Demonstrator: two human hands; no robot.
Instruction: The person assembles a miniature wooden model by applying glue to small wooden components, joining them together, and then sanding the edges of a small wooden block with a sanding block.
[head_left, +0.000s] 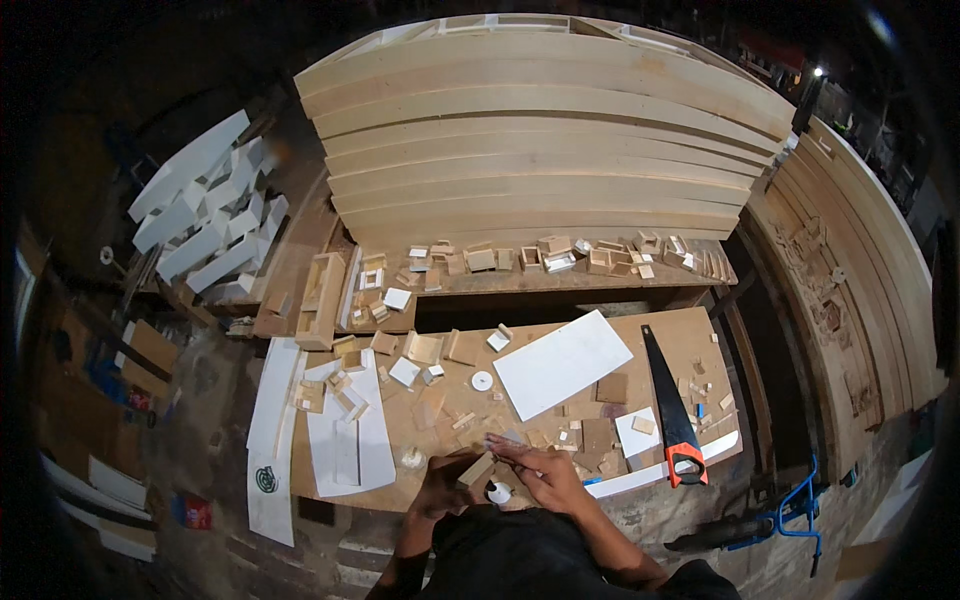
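Close to my body at the table's near edge, my left hand [441, 485] is closed round a small pale wooden piece [477, 470], which is held tilted. My right hand [548, 478] reaches in from the right, its fingers pressed together by the far end of that piece. Whatever is between those fingertips is too small to make out. A small white bottle [497, 492] shows between the two hands, under the right palm; I cannot tell whether a hand touches it. Beyond the hands, small wood offcuts [463, 421] lie scattered on the brown worktable [400, 455].
A handsaw [672, 400] with an orange and black handle lies at the right. A white rectangular panel [563, 364] and small wooden boxes [424, 348] are on the table. Behind rises a tall stack of long boards [550, 130]. A blue clamp [797, 515] is at lower right.
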